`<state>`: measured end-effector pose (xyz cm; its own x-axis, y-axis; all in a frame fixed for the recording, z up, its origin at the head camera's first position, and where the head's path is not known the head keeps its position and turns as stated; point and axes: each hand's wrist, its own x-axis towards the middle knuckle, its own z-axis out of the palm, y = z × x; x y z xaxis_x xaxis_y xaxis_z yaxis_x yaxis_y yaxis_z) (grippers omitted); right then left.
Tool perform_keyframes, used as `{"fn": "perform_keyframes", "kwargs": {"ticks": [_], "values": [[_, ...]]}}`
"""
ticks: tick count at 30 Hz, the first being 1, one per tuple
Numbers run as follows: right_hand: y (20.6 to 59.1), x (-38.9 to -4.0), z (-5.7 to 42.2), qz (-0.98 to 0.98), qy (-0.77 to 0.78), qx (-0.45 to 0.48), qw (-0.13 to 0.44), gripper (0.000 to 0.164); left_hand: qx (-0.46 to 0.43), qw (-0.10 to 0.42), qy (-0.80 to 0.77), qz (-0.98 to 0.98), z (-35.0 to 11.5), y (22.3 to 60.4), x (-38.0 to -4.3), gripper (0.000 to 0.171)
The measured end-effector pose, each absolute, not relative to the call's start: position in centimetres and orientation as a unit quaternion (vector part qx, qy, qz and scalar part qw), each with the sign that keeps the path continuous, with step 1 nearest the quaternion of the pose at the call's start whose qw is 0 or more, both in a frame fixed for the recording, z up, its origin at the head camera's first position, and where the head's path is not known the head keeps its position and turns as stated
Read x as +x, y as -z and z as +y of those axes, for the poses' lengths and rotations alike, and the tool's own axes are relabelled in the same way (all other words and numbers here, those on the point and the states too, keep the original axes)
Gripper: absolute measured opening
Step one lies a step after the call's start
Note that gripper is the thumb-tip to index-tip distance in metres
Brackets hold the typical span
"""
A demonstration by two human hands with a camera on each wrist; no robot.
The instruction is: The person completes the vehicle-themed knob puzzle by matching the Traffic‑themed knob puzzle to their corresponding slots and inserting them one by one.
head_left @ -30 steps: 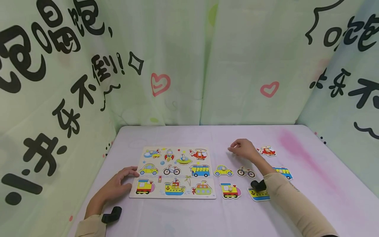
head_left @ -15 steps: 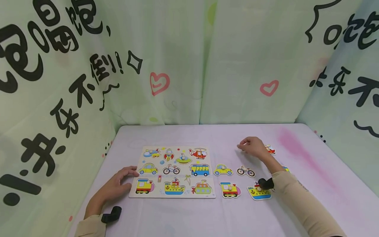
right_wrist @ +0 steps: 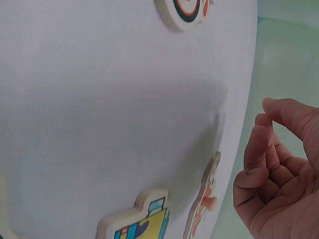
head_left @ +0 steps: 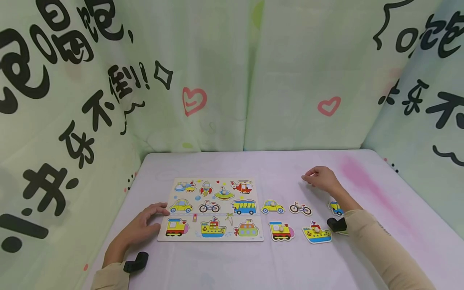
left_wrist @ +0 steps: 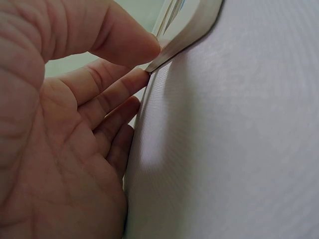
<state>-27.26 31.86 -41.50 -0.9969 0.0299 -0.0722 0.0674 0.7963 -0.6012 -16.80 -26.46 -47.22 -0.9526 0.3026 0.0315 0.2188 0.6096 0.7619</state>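
My left hand [head_left: 145, 227] rests at the left edge of a wooden picture puzzle board [head_left: 214, 239], thumb and fingertips touching its rim; in the left wrist view the thumb [left_wrist: 132, 42] overlaps the edge of the board [left_wrist: 197, 25]. Above the table at the right, my right hand [head_left: 320, 178] holds nothing. Its fingers are loosely curled, with thumb and forefinger tips close together in the right wrist view. Nearby lie a bus piece [right_wrist: 142, 224] and a red-knobbed helicopter piece [right_wrist: 199, 204], the latter hidden behind the hand and forearm in the head view.
Between board and right arm lie a car piece [head_left: 272, 207], a bicycle piece [head_left: 300, 209], a train piece [head_left: 281, 232] and a ship piece [head_left: 317, 234]. The right sleeve and black wrist camera [head_left: 336, 224] cover another piece. A curtain [head_left: 290, 80] stands behind the table.
My right hand has moved rightward over the table, uncovering the ship piece and hiding the helicopter piece and part of the bus piece. My left hand stays at the board.
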Motion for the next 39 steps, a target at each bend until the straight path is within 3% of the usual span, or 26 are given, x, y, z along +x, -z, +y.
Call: {"fn": "perform_keyframes", "kwargs": {"ticks": [28,39], "values": [[42.0,-27.4,37.3,0.951,0.298,0.075,0.039,0.043,0.138,0.054,-0.416,0.897,-26.4,47.3,-16.9,0.034],[42.1,-28.0,38.5,0.938,0.322,0.103,0.071,0.048,0.136,0.057,-0.413,0.899,-26.5,47.4,-16.9,0.035]]}}
